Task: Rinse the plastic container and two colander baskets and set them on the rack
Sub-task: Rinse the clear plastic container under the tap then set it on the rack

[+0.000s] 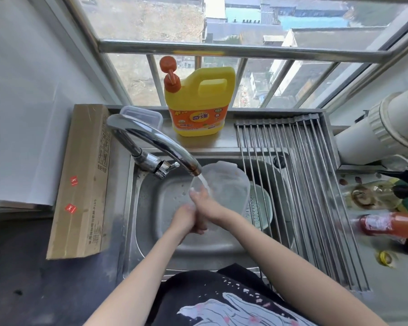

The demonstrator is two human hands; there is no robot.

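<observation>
A clear plastic container is tilted over the steel sink, under the running faucet. My left hand grips its near rim from below. Across that rim lies my right hand, with its fingers reaching inside where the water stream lands. A pale green colander basket lies in the sink to the right, partly under the roll-up rack. The second basket cannot be made out.
A yellow detergent jug and a clear lidded box stand on the sill behind the sink. A cardboard box leans at the left. Bottles and a white pipe crowd the right counter.
</observation>
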